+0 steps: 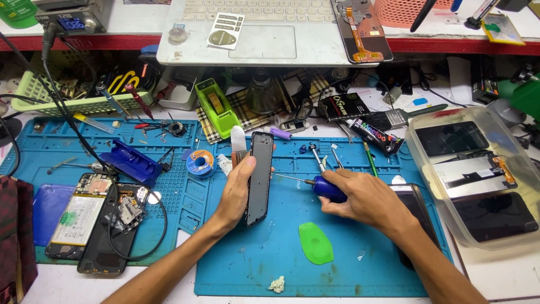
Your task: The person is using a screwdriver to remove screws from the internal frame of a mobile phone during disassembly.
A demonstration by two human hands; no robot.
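— So, what have the hands got?
— Left hand (pixel 239 188) grips a black phone frame (pixel 260 177) upright over the blue mat (pixel 337 264); right hand (pixel 365 200) is closed round a blue-handled screwdriver (pixel 323 187), tip at the frame.
— Around them?
— Green pick (pixel 315 243) just below, opened phone (pixel 84 217) left, clear tub of screens (pixel 478 174) right.

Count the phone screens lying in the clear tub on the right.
3. One dark screen lies at the back of the tub, a pale one with an orange flex in the middle, another dark one at the front. More may be hidden underneath.
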